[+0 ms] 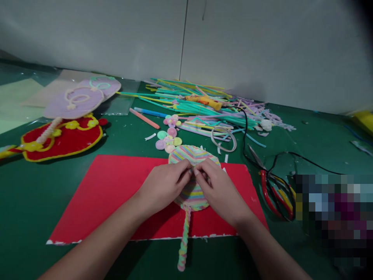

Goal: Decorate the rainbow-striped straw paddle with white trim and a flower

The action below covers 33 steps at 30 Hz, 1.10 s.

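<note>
A round fan [192, 194] striped in pastel colours lies on a red board [113, 186]. Its twisted pipe-cleaner handle [183, 241] points toward me. Over the middle of the fan, my left hand [164, 181] and my right hand [220, 190] meet, fingertips pinched close together. Whatever sits between the fingertips is too small and too covered to make out. Just beyond the fan's upper left edge are pastel pipe-cleaner flowers [169, 139] made of coiled discs.
Behind lies a heap of loose pipe cleaners [180, 105] with a yellow-orange corded tool [204, 102] on top. A clear ring [223, 139] is nearby. Red-handled scissors [276, 194] lie right, under a black cord. Left are a red fan [67, 138] and lilac fans [75, 102].
</note>
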### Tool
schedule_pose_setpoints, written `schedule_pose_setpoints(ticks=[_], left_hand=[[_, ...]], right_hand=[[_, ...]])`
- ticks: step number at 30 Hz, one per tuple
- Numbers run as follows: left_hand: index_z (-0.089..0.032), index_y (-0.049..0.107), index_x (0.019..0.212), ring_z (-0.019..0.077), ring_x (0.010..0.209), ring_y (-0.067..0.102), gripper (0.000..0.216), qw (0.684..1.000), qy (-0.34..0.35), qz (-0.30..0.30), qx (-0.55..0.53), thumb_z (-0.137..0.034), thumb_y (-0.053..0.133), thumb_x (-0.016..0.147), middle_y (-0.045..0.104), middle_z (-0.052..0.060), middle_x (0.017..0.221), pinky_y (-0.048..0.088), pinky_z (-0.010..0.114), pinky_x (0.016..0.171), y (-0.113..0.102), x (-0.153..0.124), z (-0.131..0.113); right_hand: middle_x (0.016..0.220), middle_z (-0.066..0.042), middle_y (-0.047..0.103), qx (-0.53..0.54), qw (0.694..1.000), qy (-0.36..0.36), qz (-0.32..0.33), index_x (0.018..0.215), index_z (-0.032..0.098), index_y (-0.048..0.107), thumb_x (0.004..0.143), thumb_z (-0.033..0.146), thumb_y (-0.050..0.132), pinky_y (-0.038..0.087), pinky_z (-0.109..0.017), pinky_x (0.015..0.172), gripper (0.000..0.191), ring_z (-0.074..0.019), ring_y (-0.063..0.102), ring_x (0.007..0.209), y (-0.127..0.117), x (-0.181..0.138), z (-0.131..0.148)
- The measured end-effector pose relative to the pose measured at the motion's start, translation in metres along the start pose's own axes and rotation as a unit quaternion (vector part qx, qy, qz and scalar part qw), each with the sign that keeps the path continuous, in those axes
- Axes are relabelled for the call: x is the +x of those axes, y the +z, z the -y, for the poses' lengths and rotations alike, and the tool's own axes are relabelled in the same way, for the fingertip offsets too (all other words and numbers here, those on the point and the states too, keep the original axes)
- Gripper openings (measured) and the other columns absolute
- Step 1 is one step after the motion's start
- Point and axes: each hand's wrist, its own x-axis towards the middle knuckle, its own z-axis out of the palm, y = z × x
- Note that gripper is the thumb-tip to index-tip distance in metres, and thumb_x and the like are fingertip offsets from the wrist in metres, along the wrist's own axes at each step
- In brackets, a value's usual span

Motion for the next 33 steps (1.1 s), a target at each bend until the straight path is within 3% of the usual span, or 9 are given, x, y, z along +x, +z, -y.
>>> schedule_pose_setpoints(ticks=[16, 33], left_hand=[[-0.022, 0.047, 0.083, 0.0148, 0.056, 0.051, 0.024, 0.999, 0.004, -0.005, 0.043, -0.034, 0.029, 0.093, 0.057, -0.002, 0.065, 0.02, 0.025, 0.047, 0.0018, 0.0031, 0.0014], [-0.022, 0.044, 0.075, 0.0133, 0.058, 0.05, 0.02, 1.0, -0.001, -0.025, 0.004, -0.031, 0.036, 0.09, 0.055, -0.004, 0.065, 0.022, 0.024, 0.05, 0.0033, 0.0031, 0.0003]], right_hand=[[0.089, -0.003, 0.053, -0.027, 0.999, -0.02, -0.007, 0.08, 0.021, 0.047, 0.092, 0.018, 0.033, 0.038, -0.027, 0.066, 0.018, -0.0161, 0.049, 0.078, 0.0, -0.0008, -0.002], [0.087, -0.001, 0.051, -0.007, 1.0, 0.0, -0.001, 0.08, 0.021, 0.047, 0.092, 0.019, 0.037, 0.036, -0.027, 0.063, 0.016, -0.0144, 0.047, 0.077, 0.0008, -0.0012, 0.0012]])
